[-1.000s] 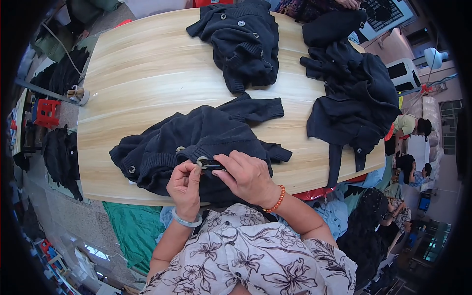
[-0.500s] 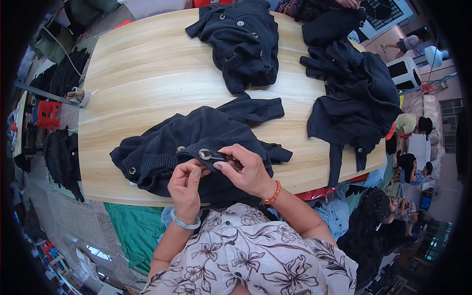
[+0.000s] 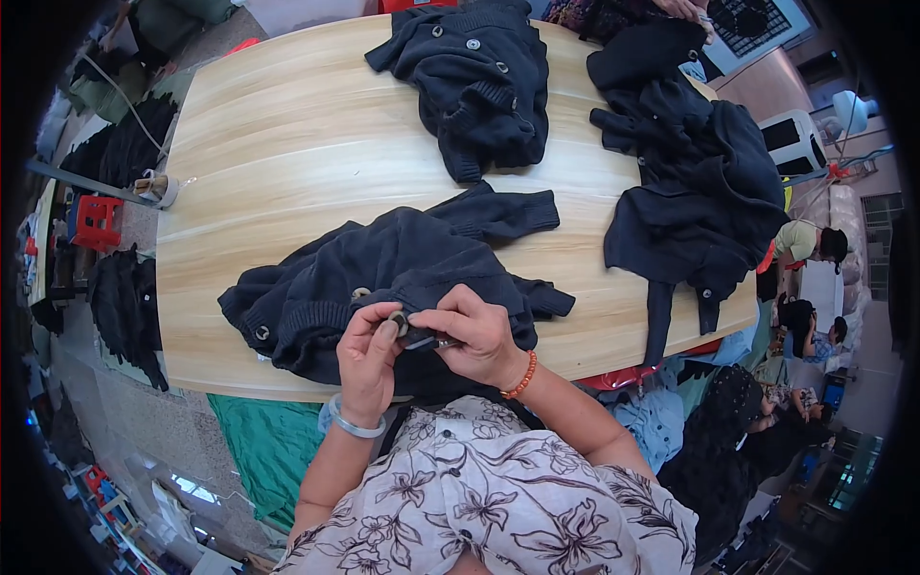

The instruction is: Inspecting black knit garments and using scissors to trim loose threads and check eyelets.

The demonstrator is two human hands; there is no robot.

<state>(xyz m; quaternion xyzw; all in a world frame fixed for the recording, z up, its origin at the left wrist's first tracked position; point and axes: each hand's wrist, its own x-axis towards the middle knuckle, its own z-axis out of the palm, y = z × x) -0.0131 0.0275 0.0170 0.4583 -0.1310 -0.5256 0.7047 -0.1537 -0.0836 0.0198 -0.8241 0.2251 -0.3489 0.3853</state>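
A dark navy knitted cardigan (image 3: 402, 249) lies bunched on the table in front of me, its ribbed edge raised between my hands. My left hand (image 3: 369, 359) pinches a grey-brown button (image 3: 399, 322) on that edge with thumb and forefinger. Close against it, my right hand (image 3: 477, 335) is closed, its fingertips at the cloth beside the button. A small dark metal tool (image 3: 445, 341) shows partly under its fingers; most of it is hidden, so its kind is unclear. Another button (image 3: 263, 333) sits at the cardigan's lower left.
On the pale wooden table (image 3: 278, 125), another dark buttoned cardigan (image 3: 479, 86) lies at the far side and more dark garments (image 3: 700, 182) at the right. Another person's hand (image 3: 685, 10) is at the far right. Green cloth (image 3: 259, 446) hangs by the near edge; a red stool (image 3: 98, 222) stands left.
My left fingers have moved onto the button, which they now pinch. My right fingers have shifted down slightly and stay close beside it. The garments keep their places.
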